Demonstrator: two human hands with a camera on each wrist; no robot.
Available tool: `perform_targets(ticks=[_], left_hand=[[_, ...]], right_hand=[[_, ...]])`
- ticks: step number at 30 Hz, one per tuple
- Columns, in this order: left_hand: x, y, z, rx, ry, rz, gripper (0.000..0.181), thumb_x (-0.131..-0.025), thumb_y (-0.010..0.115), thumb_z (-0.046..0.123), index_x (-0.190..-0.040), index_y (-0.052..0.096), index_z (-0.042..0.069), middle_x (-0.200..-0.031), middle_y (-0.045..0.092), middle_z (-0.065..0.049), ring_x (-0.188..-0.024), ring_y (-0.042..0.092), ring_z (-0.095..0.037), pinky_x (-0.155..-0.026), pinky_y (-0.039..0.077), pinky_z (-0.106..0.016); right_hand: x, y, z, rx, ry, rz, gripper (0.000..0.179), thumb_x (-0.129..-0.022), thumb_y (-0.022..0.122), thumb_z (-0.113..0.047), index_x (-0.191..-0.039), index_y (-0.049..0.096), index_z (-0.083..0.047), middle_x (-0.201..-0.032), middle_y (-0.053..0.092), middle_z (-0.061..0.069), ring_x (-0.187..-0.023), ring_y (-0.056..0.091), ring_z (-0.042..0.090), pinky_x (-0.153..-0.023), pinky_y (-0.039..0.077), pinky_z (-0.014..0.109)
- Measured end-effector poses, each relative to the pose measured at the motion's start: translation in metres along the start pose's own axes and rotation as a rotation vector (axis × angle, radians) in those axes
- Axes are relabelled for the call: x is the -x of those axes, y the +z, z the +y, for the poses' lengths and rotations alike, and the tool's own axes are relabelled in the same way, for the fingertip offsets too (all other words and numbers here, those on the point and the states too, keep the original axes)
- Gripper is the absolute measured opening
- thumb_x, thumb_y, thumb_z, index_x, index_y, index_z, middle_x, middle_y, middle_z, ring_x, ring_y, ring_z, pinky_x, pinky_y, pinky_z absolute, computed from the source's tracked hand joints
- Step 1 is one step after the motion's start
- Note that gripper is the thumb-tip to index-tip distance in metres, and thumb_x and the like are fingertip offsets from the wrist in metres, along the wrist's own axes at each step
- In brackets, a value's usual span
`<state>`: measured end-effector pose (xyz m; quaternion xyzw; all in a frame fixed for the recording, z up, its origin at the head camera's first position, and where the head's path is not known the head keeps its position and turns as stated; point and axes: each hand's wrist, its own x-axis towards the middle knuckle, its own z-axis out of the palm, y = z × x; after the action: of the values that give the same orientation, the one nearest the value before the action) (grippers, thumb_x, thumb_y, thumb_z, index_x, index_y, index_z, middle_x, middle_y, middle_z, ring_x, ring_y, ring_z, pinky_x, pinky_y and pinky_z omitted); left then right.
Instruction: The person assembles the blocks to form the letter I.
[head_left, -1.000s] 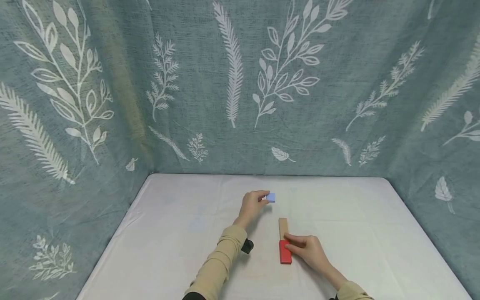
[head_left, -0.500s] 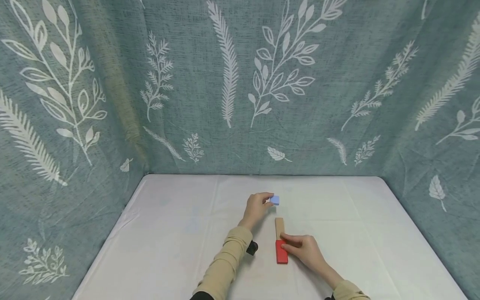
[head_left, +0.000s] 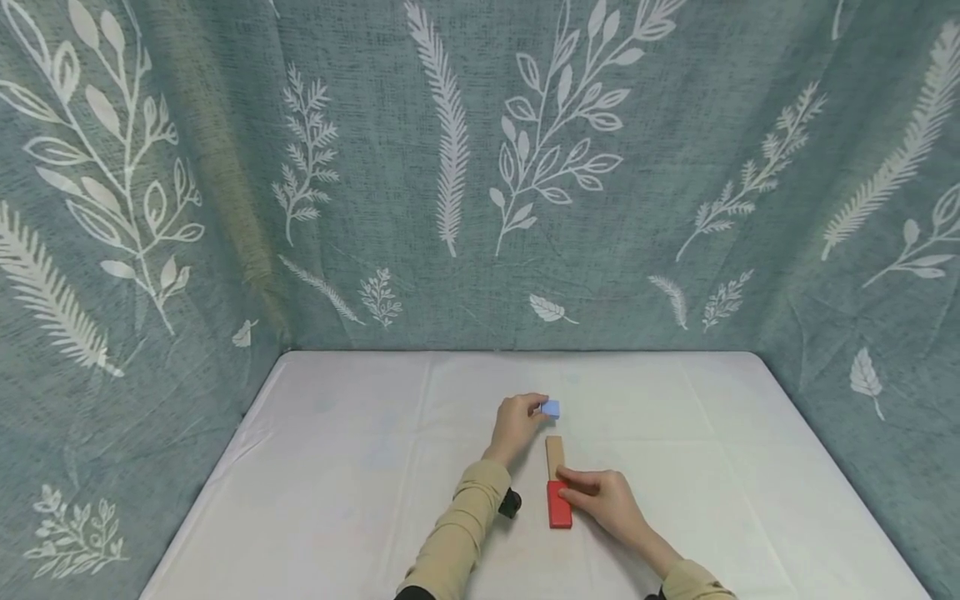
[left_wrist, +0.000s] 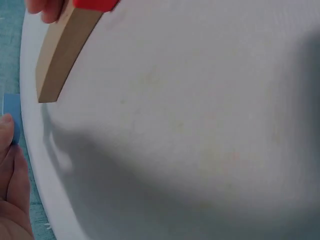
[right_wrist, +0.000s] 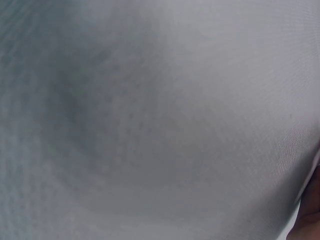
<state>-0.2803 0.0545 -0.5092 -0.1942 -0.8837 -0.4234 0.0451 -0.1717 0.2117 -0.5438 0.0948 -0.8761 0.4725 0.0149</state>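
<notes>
My left hand (head_left: 514, 423) pinches a small blue block (head_left: 552, 409) between thumb and fingers, just beyond the far end of a plain wooden block (head_left: 555, 457). That wooden block is long and narrow, and its near end meets a red block (head_left: 559, 507). My right hand (head_left: 609, 502) grips the red block from the right side, with fingertips at the place where red and wood meet. In the left wrist view, the blue block (left_wrist: 12, 117) sits in the left fingers at the left edge. Only a bit of the right hand (right_wrist: 307, 215) shows in its own wrist view.
A white cloth (head_left: 337, 467) covers the table. Behind and at both sides hangs a green-grey curtain (head_left: 390, 167) with white leaf prints. A small black device (head_left: 511, 503) is at the left wrist.
The left hand has brought the blue block nearer to the wooden block's far end. The right hand stays on the red block. The whole head view has shifted slightly.
</notes>
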Motion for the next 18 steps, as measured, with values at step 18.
perform_targets(ticks=[18], left_hand=[[0.008, 0.02, -0.007, 0.004, -0.055, 0.063, 0.023, -0.076, 0.067, 0.005, -0.1, 0.068, 0.002, -0.099, 0.067, -0.011, -0.095, 0.062, -0.024, -0.083, 0.05, -0.035]], right_hand=[[-0.001, 0.0, 0.003, -0.027, -0.003, -0.018, 0.037, -0.076, 0.07, -0.028, -0.108, 0.066, -0.013, -0.106, 0.065, -0.003, -0.101, 0.059, 0.012, -0.08, 0.05, 0.019]])
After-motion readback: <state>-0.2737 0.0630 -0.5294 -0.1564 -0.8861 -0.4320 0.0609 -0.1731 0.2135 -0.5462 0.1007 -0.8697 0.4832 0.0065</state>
